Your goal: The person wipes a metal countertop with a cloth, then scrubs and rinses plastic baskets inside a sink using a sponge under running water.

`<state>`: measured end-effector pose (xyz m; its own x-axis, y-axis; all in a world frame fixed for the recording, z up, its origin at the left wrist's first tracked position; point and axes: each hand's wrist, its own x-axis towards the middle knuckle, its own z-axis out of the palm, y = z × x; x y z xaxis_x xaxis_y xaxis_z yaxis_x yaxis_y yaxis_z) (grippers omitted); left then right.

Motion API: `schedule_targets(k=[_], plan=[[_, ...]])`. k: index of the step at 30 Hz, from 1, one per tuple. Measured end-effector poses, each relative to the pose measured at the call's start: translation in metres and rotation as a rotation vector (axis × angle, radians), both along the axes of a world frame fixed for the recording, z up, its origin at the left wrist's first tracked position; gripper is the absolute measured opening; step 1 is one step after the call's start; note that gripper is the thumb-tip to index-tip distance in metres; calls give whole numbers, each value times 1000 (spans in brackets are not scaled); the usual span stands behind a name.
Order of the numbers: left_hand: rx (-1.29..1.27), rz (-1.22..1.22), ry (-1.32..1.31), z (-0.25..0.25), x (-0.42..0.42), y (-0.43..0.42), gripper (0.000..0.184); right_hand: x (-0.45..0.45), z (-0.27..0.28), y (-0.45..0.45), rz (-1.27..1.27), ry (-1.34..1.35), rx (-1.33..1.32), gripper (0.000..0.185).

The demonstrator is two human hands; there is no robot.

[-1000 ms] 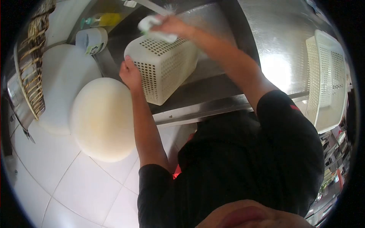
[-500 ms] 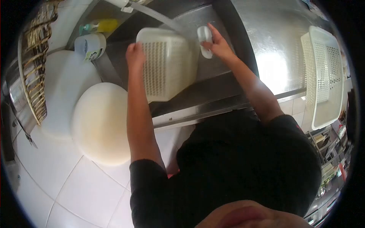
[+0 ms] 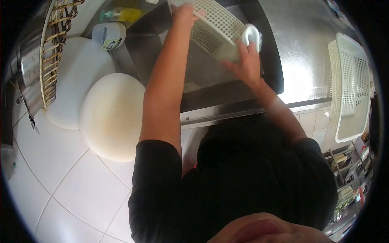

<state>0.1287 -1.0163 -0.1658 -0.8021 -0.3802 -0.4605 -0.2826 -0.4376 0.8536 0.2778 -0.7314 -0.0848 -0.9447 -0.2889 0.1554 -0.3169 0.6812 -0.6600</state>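
Observation:
A cream perforated plastic basket (image 3: 221,22) is tilted over the metal sink (image 3: 158,60). My left hand (image 3: 184,14) is closed on its far left end. In my right hand (image 3: 248,62) is a white scrub brush (image 3: 252,33) with a looped handle, my fingers through the loop. The brush is against the basket's right end; its bristles are mostly hidden.
Left of the sink are a cut-open white jug (image 3: 109,34), a bottle of yellow liquid (image 3: 125,14) and two round white boards (image 3: 113,117). Another basket (image 3: 352,87) stands on the right of the steel counter (image 3: 291,48). A wicker basket (image 3: 52,52) hangs at far left.
The basket has moved up and right and turned to a slanted position. My right hand has brought the brush from beside the basket to its right end.

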Motion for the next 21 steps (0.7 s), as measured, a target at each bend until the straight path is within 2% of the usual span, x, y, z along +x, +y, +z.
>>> schedule_targets(k=[1,2,5,8,10,11,12,14,15,16,17,18,19,21], plan=[[-5,-24,43,14,6,2,35,-17,-19,-3,-20,70,61,67],[-12,-46,81,24,11,0,36,-35,-36,-2,-51,-33,65,64],[-1,-109,44,34,15,-25,38,-89,-80,0,-10,93,122,47],[14,-51,-173,43,31,-56,44,-128,-70,-12,110,117,114,47],[-294,-36,-178,117,74,-29,43,-153,-44,-31,193,284,44,38],[-829,-54,-208,125,94,-31,49,-164,-36,-42,230,368,11,35],[-1366,-72,-225,127,111,-35,55,-177,-42,-53,326,356,-29,39],[-1530,-193,-128,135,140,-40,61,-193,-38,-88,475,219,55,31],[-1609,-254,-83,133,150,-43,63,-197,-38,-107,596,254,85,26],[-1563,-350,-105,126,157,-46,64,-190,-36,-129,589,310,-32,21],[-1514,-440,-128,118,165,-51,65,-189,-32,-156,612,265,116,20],[-1462,-527,-150,110,173,-55,66,-176,-26,-173,609,161,16,20],[-1367,-476,-107,99,181,-54,63,-164,-21,-188,605,56,-82,21],[-1214,-367,-234,77,191,-65,59,-169,-16,-230,938,88,-44,22]])
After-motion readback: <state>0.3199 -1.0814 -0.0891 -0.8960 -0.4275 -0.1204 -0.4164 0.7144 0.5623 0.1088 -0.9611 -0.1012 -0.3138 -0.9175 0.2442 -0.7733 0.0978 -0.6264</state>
